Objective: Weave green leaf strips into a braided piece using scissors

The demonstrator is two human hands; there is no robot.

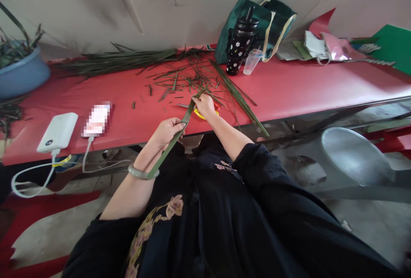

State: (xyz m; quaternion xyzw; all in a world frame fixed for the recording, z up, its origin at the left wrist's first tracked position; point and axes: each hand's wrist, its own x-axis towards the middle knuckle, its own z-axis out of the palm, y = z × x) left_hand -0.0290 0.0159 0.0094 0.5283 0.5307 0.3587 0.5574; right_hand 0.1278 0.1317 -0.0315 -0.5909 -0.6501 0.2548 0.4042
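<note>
A long green leaf strip runs slantwise between my two hands. My left hand is closed around its middle, thumb on top, and the lower end trails past the bangle on my left wrist. Farther up, my right hand pinches the strip near its upper end. Scissors with yellow and red handles lie on the table just under my right hand, partly hidden by it. Cut leaf scraps are scattered beyond my hands, and a bundle of long leaves lies to the right.
On the red table are a white power bank, a phone, a leaf pile, a black flowered tumbler, a plastic cup and a green bag. A blue basin stands left.
</note>
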